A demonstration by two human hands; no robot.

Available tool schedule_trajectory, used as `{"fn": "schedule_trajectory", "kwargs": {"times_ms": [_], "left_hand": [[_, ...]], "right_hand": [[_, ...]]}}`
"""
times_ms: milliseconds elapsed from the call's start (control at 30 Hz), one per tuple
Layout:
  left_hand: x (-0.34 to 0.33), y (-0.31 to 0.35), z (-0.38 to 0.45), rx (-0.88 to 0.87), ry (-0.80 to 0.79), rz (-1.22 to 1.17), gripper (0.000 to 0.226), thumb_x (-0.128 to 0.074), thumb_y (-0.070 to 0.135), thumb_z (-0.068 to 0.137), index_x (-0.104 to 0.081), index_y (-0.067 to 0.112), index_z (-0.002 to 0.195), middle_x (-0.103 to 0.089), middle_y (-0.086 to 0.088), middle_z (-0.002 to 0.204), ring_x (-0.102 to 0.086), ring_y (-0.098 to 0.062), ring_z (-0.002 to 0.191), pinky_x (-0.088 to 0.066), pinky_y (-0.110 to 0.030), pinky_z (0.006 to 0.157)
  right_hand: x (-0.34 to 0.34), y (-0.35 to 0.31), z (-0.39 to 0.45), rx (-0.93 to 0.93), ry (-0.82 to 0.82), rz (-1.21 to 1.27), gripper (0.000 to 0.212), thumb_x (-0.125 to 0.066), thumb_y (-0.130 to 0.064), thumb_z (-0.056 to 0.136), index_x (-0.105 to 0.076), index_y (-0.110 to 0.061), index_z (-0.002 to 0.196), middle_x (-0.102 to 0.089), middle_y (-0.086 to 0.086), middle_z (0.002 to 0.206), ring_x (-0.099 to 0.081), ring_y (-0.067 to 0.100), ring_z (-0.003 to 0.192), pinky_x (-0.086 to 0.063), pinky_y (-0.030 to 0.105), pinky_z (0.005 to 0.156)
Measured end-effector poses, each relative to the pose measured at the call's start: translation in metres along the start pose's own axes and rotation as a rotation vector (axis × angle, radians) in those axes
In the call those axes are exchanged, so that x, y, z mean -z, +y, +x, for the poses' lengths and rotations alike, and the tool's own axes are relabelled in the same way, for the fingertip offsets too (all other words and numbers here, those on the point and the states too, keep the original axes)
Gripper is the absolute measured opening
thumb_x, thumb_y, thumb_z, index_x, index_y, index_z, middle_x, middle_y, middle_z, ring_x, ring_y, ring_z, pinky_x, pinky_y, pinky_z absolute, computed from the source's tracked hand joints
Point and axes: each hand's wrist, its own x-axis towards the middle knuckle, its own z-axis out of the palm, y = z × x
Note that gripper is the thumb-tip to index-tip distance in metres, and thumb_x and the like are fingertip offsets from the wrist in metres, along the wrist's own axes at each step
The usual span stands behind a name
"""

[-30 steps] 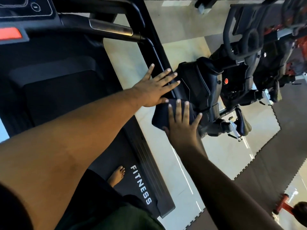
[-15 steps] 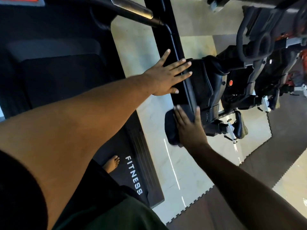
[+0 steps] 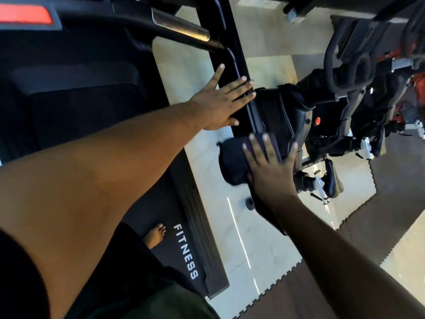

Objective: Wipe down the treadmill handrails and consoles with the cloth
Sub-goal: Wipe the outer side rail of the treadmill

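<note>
My right hand [image 3: 269, 171] lies flat with spread fingers on a dark folded cloth [image 3: 232, 162], pressing it onto the black right handrail [image 3: 232, 54] of the treadmill. Just above it, my left hand [image 3: 222, 101] rests open on the same rail, fingers straight and spread. The rail's near end continues under my right wrist. A silver-banded grip bar [image 3: 181, 25] joins the rail at the top. The console's red strip [image 3: 23, 13] shows at the top left corner.
The treadmill belt [image 3: 76, 107] and side step marked FITNESS [image 3: 186, 252] lie below, with a bare foot [image 3: 155, 234] on the deck. A black exercise bike [image 3: 305, 116] stands close on the right over pale floor tiles and dark foam mats [image 3: 391, 203].
My right hand has slid the cloth along the handrail, first toward me, then back up a little. My left hand stayed flat on the rail while the view shifted.
</note>
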Motion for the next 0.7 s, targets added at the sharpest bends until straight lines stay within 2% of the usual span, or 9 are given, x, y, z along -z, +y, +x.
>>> {"fn": "schedule_trajectory", "kwargs": {"times_ms": [100, 200, 300, 367, 433, 567, 700], "left_hand": [[0.005, -0.006, 0.005, -0.008, -0.032, -0.017, 0.079, -0.025, 0.062, 0.103, 0.009, 0.022, 0.162, 0.013, -0.009, 0.171, 0.011, -0.025, 0.158, 0.003, -0.072, 0.119], [0.003, -0.001, -0.003, -0.002, -0.050, -0.052, 0.082, -0.027, 0.063, 0.103, 0.011, 0.022, 0.162, 0.015, -0.010, 0.170, 0.013, -0.025, 0.157, 0.003, -0.072, 0.119], [0.000, 0.014, -0.010, -0.051, -0.046, -0.076, 0.083, -0.029, 0.063, 0.102, 0.011, 0.022, 0.162, 0.016, -0.012, 0.170, 0.013, -0.027, 0.157, 0.001, -0.073, 0.118], [-0.003, 0.022, -0.012, -0.065, -0.042, -0.063, 0.083, -0.030, 0.063, 0.102, 0.011, 0.022, 0.162, 0.015, -0.012, 0.170, 0.012, -0.027, 0.157, -0.001, -0.073, 0.118], [-0.001, 0.024, -0.011, -0.071, -0.050, -0.046, 0.083, -0.029, 0.063, 0.102, 0.012, 0.024, 0.162, 0.016, -0.010, 0.170, 0.012, -0.026, 0.157, -0.001, -0.073, 0.118], [0.006, 0.003, -0.002, -0.032, -0.043, 0.035, 0.079, -0.026, 0.061, 0.103, 0.014, 0.025, 0.161, 0.016, -0.007, 0.170, 0.012, -0.024, 0.157, 0.000, -0.074, 0.117], [0.016, -0.025, 0.007, -0.006, -0.082, 0.118, 0.080, -0.031, 0.059, 0.103, 0.013, 0.027, 0.161, 0.015, -0.005, 0.171, 0.010, -0.022, 0.158, 0.001, -0.076, 0.116]], "right_hand": [[0.008, -0.001, 0.032, -0.098, 0.030, 0.223, 0.081, -0.060, -0.043, 0.097, -0.017, -0.031, 0.164, 0.012, 0.002, 0.173, 0.009, 0.035, 0.158, -0.027, 0.075, 0.113], [-0.021, -0.012, -0.027, -0.120, -0.007, 0.279, 0.084, -0.068, -0.030, 0.094, -0.021, -0.028, 0.164, 0.012, 0.004, 0.173, 0.005, 0.039, 0.158, -0.036, 0.062, 0.114], [-0.051, -0.019, -0.125, -0.115, -0.058, 0.215, 0.088, -0.073, -0.021, 0.089, -0.025, -0.022, 0.163, 0.003, 0.008, 0.173, -0.006, 0.043, 0.157, -0.033, 0.064, 0.114], [-0.059, -0.015, -0.144, -0.069, -0.070, 0.137, 0.087, -0.070, -0.019, 0.088, -0.026, -0.019, 0.163, -0.003, 0.010, 0.173, -0.009, 0.045, 0.157, -0.028, 0.070, 0.113], [-0.053, -0.015, -0.119, -0.040, -0.098, 0.091, 0.084, -0.065, -0.022, 0.091, -0.023, -0.017, 0.163, -0.002, 0.010, 0.173, 0.000, 0.045, 0.157, -0.020, 0.075, 0.114], [-0.022, -0.023, -0.036, -0.051, -0.084, 0.045, 0.078, -0.041, -0.035, 0.099, -0.005, -0.017, 0.165, 0.026, 0.011, 0.169, 0.028, 0.044, 0.151, -0.007, 0.081, 0.111], [0.003, -0.020, 0.023, -0.083, -0.049, 0.031, 0.073, -0.035, -0.033, 0.099, -0.008, -0.020, 0.165, 0.029, 0.008, 0.168, 0.030, 0.044, 0.151, -0.001, 0.082, 0.112]]}}
